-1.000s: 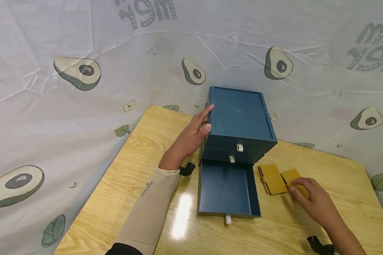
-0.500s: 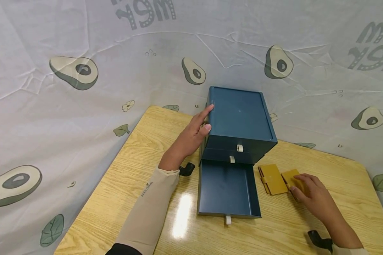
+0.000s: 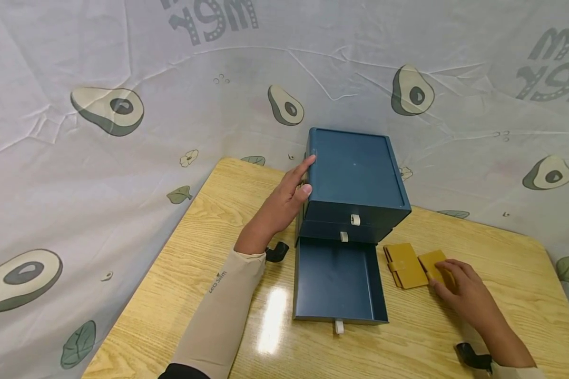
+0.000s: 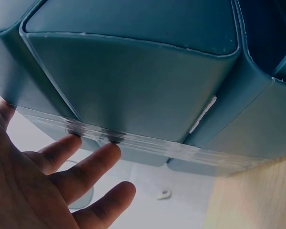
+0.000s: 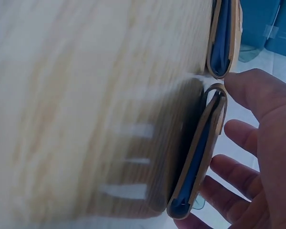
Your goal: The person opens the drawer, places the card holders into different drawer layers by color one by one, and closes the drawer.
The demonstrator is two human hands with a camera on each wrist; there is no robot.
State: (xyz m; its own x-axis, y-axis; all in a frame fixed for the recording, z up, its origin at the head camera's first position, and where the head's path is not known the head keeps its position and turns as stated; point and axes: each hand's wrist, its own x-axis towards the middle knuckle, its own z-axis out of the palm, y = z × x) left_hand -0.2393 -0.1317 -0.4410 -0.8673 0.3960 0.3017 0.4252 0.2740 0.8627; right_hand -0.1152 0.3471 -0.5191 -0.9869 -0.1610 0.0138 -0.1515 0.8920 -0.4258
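My left hand (image 3: 282,205) rests against the left side of a blue drawer unit (image 3: 357,168), fingers extended and thumb near its top edge. In the left wrist view, fingertips (image 4: 112,151) touch the unit's side beside a strip of clear tape. The bottom drawer (image 3: 336,279) is pulled out, with nothing visible inside. My right hand (image 3: 469,292) is over the smaller mustard-yellow wallet (image 3: 431,259), fingers loosely bent and thumb by its near left edge. The larger strapped wallet (image 3: 406,266) lies just left of it. Both wallets (image 5: 200,148) show blue inside in the right wrist view.
The drawer unit stands toward the back of a wooden table (image 3: 208,210). A cloth (image 3: 180,116) printed with avocados hangs behind and left. White pull tabs (image 3: 339,327) mark the drawers. Black wrist camera mounts (image 3: 277,252) stick out beside both wrists.
The right hand has shifted slightly to the right over the smaller wallet, its fingers further along it. Left hand, drawer unit and wallets stay in place.
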